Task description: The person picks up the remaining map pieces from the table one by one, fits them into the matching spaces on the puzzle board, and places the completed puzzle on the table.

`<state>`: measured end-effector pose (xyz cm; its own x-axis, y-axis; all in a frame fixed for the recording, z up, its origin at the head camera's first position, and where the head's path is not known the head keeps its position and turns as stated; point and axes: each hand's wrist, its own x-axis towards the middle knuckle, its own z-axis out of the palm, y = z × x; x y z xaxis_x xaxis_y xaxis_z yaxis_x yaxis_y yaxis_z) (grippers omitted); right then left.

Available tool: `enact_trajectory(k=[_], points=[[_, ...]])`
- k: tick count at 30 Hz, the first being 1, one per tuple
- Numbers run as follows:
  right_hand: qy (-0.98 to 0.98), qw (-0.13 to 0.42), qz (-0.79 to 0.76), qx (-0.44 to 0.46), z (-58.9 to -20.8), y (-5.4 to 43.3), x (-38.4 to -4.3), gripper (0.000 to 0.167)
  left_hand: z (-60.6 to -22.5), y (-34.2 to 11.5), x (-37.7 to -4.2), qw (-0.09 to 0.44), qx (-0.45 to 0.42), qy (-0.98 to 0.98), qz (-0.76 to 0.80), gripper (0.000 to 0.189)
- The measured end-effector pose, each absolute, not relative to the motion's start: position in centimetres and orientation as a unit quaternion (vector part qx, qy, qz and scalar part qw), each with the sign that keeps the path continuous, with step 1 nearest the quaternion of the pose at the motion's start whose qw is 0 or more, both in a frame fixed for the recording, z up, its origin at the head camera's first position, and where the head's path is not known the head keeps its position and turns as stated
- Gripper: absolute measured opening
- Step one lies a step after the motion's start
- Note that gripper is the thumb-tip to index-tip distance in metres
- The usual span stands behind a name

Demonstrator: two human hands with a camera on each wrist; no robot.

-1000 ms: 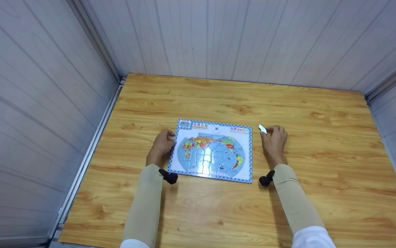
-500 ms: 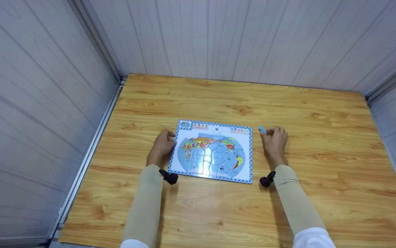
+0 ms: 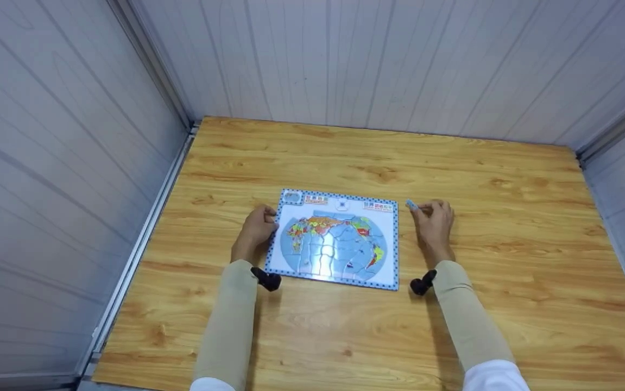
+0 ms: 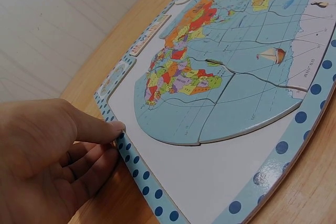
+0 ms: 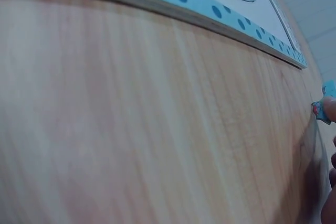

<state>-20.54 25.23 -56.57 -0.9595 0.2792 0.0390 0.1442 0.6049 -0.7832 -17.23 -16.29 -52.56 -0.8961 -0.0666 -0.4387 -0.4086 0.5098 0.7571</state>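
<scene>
A world map jigsaw board (image 3: 390,271) lies flat on the wooden table, with blue-dotted edging and an oval map (image 3: 339,244) of fitted pieces. White backing shows along part of the map's top. My left hand (image 3: 258,225) grips the board's left edge; in the left wrist view, the thumb of that hand (image 4: 47,156) presses on the dotted border and the fingers curl against the side. Off the board's upper right corner, my right hand (image 3: 435,224) pinches a small blue jigsaw piece (image 3: 411,205). The right wrist view catches this piece (image 5: 329,87) only at its edge, thumb against it.
Wooden tabletop (image 3: 507,244) surrounds the board on all sides. Pale panels wall off the back (image 3: 345,65), the left (image 3: 62,179) and the right. Black wrist cameras (image 3: 270,281) sit on both sleeves beside the board's lower corners.
The jigsaw piece has turned in my right fingers, from a bright glare to a narrow blue shape, and shifted slightly left. My left hand and the board stay nearly in place.
</scene>
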Motion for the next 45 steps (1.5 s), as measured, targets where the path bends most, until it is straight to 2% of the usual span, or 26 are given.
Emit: enact_trajectory(k=[11, 17, 25, 45], points=[[-0.876, 0.074, 0.461, -0.117, -55.9, 24.7, -20.5, 0.027, -52.7, -16.3, -17.2, 0.174, -0.132, 0.851, 0.478, 0.028], [-0.874, 0.092, 0.469, -0.085, -55.2, 24.3, -20.4, 0.029, -52.8, -16.3, -17.4, 0.162, -0.124, 0.865, 0.458, 0.031], [-0.867, 0.109, 0.482, -0.068, -54.9, 23.5, -20.8, 0.024, -52.8, -16.2, -17.3, 0.165, -0.13, 0.86, 0.465, 0.029], [-0.865, 0.115, 0.487, -0.035, -54.0, 21.2, -21.1, 0.023, -52.8, -16.2, -17.4, 0.163, -0.127, 0.863, 0.461, 0.03]])
